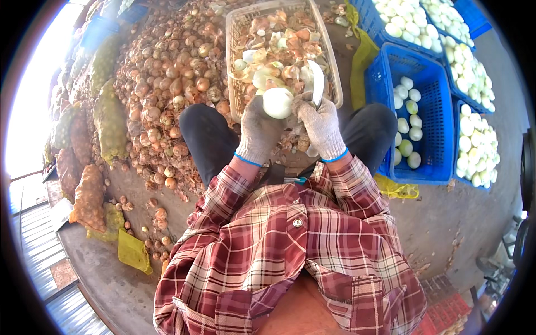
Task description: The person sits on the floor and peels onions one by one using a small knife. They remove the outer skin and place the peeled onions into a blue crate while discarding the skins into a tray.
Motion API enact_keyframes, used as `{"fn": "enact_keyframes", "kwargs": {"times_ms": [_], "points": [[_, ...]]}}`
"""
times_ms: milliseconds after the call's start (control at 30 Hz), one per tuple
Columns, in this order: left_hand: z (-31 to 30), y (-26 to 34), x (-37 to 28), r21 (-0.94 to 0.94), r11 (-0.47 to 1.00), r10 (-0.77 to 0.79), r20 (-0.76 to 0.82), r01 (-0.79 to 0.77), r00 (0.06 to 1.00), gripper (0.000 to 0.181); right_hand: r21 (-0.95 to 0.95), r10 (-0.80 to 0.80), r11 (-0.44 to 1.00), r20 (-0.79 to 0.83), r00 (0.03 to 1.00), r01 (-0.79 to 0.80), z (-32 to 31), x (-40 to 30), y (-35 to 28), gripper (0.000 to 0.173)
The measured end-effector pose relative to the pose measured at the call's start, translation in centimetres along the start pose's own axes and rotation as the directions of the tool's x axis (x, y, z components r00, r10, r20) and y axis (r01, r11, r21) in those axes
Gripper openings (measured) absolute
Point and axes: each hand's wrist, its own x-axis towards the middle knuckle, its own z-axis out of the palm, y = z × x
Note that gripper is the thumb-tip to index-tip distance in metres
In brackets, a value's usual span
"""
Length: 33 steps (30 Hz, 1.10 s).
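Note:
A peeled white onion point(278, 103) rests in the fingers of my left hand point(260, 130), which wears a knitted work glove. My right hand point(320, 123), gloved the same way, grips a knife with a curved blade point(317, 81); the blade points up and away from me, and its handle is mostly hidden in the fist. The right fingertips are close beside the onion, and I cannot tell whether they touch it. Beyond both hands sits a pale plastic basket point(229, 54) holding onion skins point(289, 46) and some pale onion pieces.
Unpeeled onions point(176, 88) form a large heap at the left, with filled mesh sacks point(109, 121) behind. At right, a blue crate point(423, 176) holds several peeled onions point(414, 134); fuller crates of peeled onions point(477, 146) surround it. A yellow mesh bag point(133, 251) lies on the floor.

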Motion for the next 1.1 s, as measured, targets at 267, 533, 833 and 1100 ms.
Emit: {"fn": "enact_keyframes", "kwargs": {"times_ms": [267, 533, 833, 1100], "points": [[-0.3, 0.4, 0.3, 0.085, 0.991, -0.100, 0.005, 0.100, 0.995, 0.054, -0.058, -0.042, 0.997, 0.068, 0.997, 0.046, -0.3, 0.0, -0.5, 0.010], [0.3, 0.9, 0.4, -0.184, 0.967, -0.201, -0.143, 0.173, 0.969, 0.055, -0.153, -0.013, 0.988, -0.088, 0.996, -0.001, -2.4, 0.4, -0.5, 0.014], [6.8, -3.1, 3.7, 0.486, 0.867, -0.160, 0.063, 0.110, 0.985, 0.055, -0.035, 0.121, 0.990, -0.252, 0.960, -0.134, -5.6, 4.3, 6.8, 0.027], [10.8, 0.3, 3.7, 0.776, 0.624, -0.058, 0.162, -0.091, 0.985, 0.066, -0.343, 0.052, 0.927, -0.289, 0.956, -0.154, -7.0, 5.7, 8.4, 0.018]]}}
